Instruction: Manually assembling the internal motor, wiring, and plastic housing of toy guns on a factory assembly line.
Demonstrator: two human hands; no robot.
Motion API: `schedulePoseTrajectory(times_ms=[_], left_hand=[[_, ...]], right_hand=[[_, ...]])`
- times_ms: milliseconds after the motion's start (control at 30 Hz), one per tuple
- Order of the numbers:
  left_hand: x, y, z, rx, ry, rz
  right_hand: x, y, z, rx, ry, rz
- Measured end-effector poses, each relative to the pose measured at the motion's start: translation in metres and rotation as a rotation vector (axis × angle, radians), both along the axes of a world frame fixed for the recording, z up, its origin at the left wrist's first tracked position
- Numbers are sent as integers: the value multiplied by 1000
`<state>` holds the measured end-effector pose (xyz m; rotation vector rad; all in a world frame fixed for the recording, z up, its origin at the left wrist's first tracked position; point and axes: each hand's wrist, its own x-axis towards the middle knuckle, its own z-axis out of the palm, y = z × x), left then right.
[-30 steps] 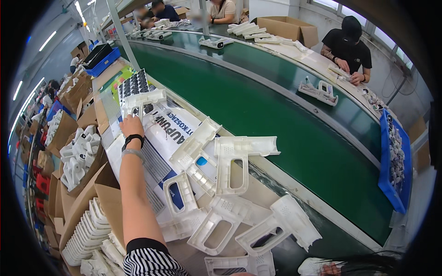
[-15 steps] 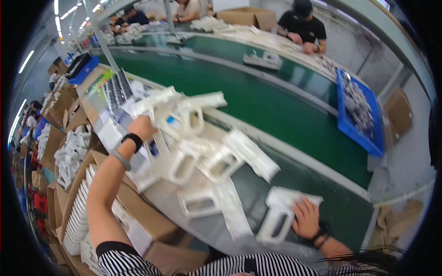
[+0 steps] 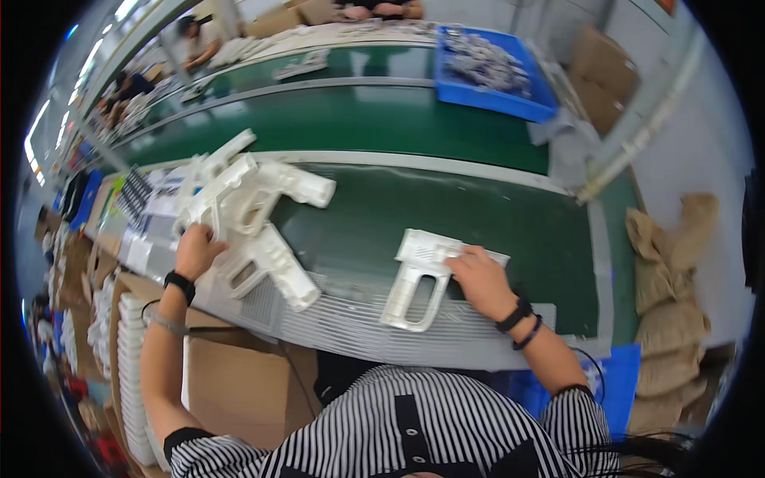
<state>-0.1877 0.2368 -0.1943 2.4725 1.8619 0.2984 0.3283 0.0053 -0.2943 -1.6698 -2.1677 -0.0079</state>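
White gun-shaped plastic shells [image 3: 275, 182], each with an open loop for a grip, lie heaped at the left of the bench. My left hand [image 3: 199, 251] is closed on a shell at the near edge of this heap, its fingertips partly hidden. One shell [image 3: 414, 303] lies apart to the right, its grip loop pointing toward me. Over that shell's right end, my right hand [image 3: 482, 285] grips the upper edge with curled fingers. Another shell [image 3: 283, 271] sticks out of the heap on the near side, between my hands.
Ribbed translucent sheeting [image 3: 351, 327] covers the bench's near edge. Beyond runs a green conveyor [image 3: 358, 119], with a blue tray [image 3: 494, 105] of small parts past it. An open carton [image 3: 239, 382] stands below left; brown sacks [image 3: 665, 319] sit right. Co-workers sit across.
The view has turned to the right. The shells at left now lie closer together in a heap, and my left hand has come nearer with them. My right hand stays at its shell.
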Motion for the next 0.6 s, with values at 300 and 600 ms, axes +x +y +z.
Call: schedulePoseTrajectory(times_ms=[300, 600], left_hand=[[80, -48, -65, 40, 126, -396], [238, -215, -77, -108, -13, -943]], right_hand=[[31, -73, 39, 48, 39, 10], [25, -367, 146, -347, -29, -1108]])
